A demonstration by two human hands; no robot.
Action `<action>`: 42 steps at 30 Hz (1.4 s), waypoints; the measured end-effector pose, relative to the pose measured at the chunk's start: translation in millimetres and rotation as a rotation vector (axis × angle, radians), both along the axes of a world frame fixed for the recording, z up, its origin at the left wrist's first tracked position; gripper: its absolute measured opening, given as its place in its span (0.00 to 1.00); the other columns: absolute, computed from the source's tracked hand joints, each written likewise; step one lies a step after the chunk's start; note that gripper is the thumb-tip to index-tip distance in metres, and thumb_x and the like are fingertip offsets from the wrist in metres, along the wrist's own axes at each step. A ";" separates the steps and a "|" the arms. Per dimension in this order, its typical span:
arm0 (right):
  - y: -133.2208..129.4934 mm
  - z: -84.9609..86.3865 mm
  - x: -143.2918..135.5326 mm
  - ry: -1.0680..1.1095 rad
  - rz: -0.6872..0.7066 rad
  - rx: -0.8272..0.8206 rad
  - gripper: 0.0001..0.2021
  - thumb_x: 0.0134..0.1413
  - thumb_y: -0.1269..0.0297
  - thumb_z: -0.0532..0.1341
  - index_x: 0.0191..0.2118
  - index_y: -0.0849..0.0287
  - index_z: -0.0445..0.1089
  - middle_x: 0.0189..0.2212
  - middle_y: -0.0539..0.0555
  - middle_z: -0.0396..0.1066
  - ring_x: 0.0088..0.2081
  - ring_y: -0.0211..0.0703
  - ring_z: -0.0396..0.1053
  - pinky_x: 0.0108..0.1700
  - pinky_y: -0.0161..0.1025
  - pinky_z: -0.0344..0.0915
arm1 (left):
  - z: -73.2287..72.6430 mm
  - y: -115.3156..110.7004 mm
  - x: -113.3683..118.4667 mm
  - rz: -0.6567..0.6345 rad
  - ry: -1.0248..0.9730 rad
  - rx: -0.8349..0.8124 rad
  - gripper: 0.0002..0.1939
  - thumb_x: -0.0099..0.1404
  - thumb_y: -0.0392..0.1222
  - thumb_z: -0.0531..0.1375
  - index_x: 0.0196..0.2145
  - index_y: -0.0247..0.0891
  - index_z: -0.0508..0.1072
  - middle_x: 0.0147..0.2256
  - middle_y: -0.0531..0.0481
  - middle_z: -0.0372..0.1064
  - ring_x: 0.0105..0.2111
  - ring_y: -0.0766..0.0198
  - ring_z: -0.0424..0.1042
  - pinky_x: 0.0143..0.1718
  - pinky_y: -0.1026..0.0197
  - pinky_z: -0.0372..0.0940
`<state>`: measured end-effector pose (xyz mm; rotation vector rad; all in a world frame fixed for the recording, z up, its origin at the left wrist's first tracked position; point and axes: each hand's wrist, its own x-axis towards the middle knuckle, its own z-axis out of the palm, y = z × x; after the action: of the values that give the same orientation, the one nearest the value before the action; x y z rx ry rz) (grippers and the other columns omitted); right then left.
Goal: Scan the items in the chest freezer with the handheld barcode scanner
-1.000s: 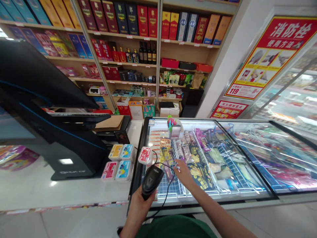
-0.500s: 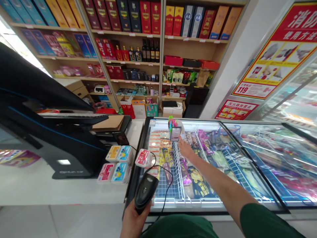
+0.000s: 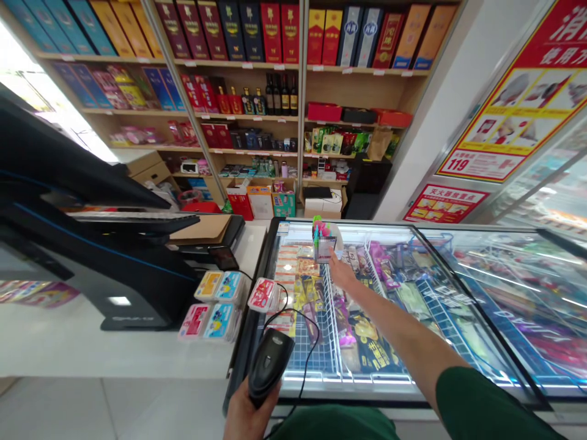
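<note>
My left hand [image 3: 251, 408] grips a black barcode scanner [image 3: 271, 363] by its handle, low over the freezer's near left corner. Its black cable loops forward across the glass. My right arm stretches out over the freezer, and my right hand [image 3: 340, 270] has its fingers at the right edge of a small dark-edged rectangular thing [image 3: 325, 250]. That thing's face is blurred, and the fingertips are partly hidden. Just behind it is a bright pink and green object [image 3: 321, 228] beside something pale. A red-lidded plastic tub [image 3: 263, 295] stands on the freezer's left edge, beyond the scanner.
Several plastic tubs [image 3: 220, 320] are grouped on the white counter [image 3: 137, 357], beside a black checkout terminal [image 3: 147, 293]. Frozen packs lie in wire baskets [image 3: 332, 324] under the freezer glass. Shelves of boxes and bottles [image 3: 247, 66] line the back wall.
The view has shifted slightly. The scanner in my left hand sits a little lower. My right hand stays at the small rectangular thing.
</note>
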<state>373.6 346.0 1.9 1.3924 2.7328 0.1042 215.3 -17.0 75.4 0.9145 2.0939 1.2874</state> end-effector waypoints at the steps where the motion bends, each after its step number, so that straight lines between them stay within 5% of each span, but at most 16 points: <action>1: 0.5 -0.3 -0.1 0.003 -0.005 -0.003 0.19 0.55 0.78 0.49 0.52 0.64 0.64 0.67 0.66 0.42 0.42 0.50 0.72 0.42 0.46 0.69 | 0.4 -0.2 0.1 -0.001 -0.002 0.007 0.28 0.51 0.65 0.62 0.32 0.35 0.78 0.29 0.46 0.78 0.32 0.53 0.77 0.34 0.62 0.71; 11: -2.0 -3.7 0.3 0.019 -0.011 0.008 0.20 0.55 0.78 0.48 0.52 0.63 0.64 0.66 0.65 0.45 0.41 0.50 0.72 0.39 0.45 0.69 | 4.3 -2.6 -1.7 -0.017 -0.028 0.010 0.27 0.50 0.65 0.62 0.31 0.35 0.77 0.27 0.47 0.78 0.30 0.53 0.76 0.34 0.61 0.71; 23: -56.0 -11.1 -9.0 0.196 0.007 -0.115 0.20 0.58 0.67 0.54 0.56 0.65 0.62 0.66 0.66 0.46 0.58 0.55 0.61 0.55 0.47 0.62 | -7.1 0.8 -12.9 -0.034 -0.032 0.019 0.22 0.50 0.59 0.64 0.30 0.35 0.78 0.28 0.45 0.78 0.30 0.54 0.76 0.31 0.59 0.71; 32: -102.3 5.0 -59.2 0.472 0.138 -0.154 0.24 0.58 0.63 0.54 0.60 0.61 0.58 0.64 0.63 0.52 0.64 0.51 0.51 0.62 0.50 0.53 | 2.6 -2.4 -19.1 -0.122 -0.112 0.007 0.17 0.54 0.52 0.63 0.30 0.34 0.77 0.28 0.45 0.77 0.30 0.55 0.76 0.33 0.59 0.71; 42: -141.3 7.1 -127.4 0.504 0.253 -0.211 0.43 0.49 0.47 0.63 0.66 0.60 0.49 0.68 0.65 0.37 0.67 0.61 0.38 0.64 0.58 0.46 | 0.4 -13.0 -31.4 -0.112 -0.107 0.042 0.18 0.54 0.50 0.63 0.36 0.32 0.76 0.32 0.45 0.78 0.35 0.53 0.76 0.39 0.57 0.71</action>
<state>246.2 204.7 9.0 1.1322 3.1833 -0.5826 183.9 -30.0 75.8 0.9454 1.9128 1.2967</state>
